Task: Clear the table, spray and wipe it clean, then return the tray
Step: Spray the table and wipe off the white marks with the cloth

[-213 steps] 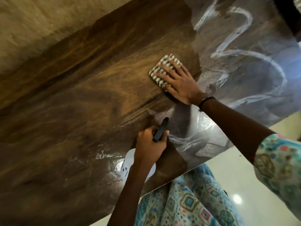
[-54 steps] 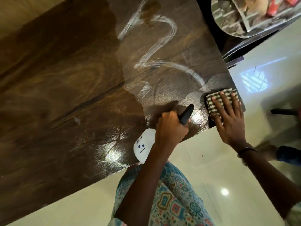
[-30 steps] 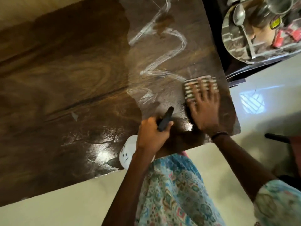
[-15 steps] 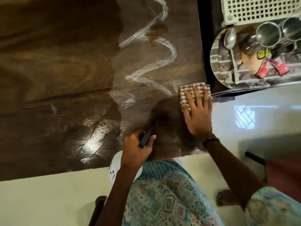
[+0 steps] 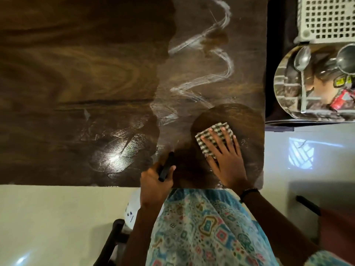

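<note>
A dark wooden table (image 5: 80, 77) fills the upper left, wet with white zigzag smears of spray. My right hand (image 5: 225, 160) presses flat, fingers spread, on a folded green-and-white checked cloth (image 5: 214, 140) near the table's front right corner. My left hand (image 5: 155, 181) grips a white spray bottle (image 5: 132, 210) by its black trigger head at the table's front edge; the bottle body hangs below the edge. A round steel tray (image 5: 284, 93) sits to the right of the table, off it.
The tray holds a spoon (image 5: 302, 73), steel cups (image 5: 345, 58) and red packets. A white perforated basket (image 5: 326, 18) stands behind it. Pale tiled floor (image 5: 57, 217) lies below the table edge. A dark chair part (image 5: 113, 240) shows at lower left.
My right hand slid the cloth from the right edge back toward me and leftward, leaving a dark wiped patch. The view shifted, so the tray moved further right.
</note>
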Demonstrator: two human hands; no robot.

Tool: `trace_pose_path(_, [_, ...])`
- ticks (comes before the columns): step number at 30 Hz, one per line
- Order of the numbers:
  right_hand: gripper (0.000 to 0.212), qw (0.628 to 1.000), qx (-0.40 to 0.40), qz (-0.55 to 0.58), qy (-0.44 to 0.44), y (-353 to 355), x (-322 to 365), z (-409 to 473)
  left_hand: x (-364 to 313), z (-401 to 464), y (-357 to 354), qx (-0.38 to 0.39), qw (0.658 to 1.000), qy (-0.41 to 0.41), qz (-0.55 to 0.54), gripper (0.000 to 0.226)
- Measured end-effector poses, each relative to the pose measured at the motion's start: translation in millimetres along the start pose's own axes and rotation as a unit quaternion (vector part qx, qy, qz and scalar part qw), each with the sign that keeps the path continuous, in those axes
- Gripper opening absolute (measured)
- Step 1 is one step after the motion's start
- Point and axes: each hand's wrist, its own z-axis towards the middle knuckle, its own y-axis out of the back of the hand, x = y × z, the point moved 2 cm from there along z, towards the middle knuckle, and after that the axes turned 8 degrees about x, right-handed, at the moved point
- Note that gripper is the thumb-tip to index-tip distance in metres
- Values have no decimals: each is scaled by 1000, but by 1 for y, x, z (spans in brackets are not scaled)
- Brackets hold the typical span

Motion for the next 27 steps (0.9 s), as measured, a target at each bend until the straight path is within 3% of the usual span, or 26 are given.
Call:
trace_pose_path(8, [54, 1000, 9, -13, -1, -1, -2, -2, 21, 0, 11, 20, 998, 52, -26, 30])
trace_pose_path(15, [54, 995, -27, 36, -92, -2, 46, 28, 23, 7, 22, -21, 998, 33, -42, 53])
trace_pose_path(20, [46, 996, -15, 42, 72, -20, 113, 50, 10, 16, 30, -22, 998, 17, -53, 38])
trace_pose_path(23, [45, 989, 12, 2, 148, -34, 110, 23, 4, 20, 34, -8, 999, 10, -52, 32])
trace_pose_path(25, [52, 990, 20, -18, 139, -33, 81, 2, 1, 21, 38, -5, 998, 7, -55, 33])
trace_pose_path(27, [57, 997, 14, -25, 76, -21, 48, -8, -3, 25, 43, 3, 998, 8, -58, 28])
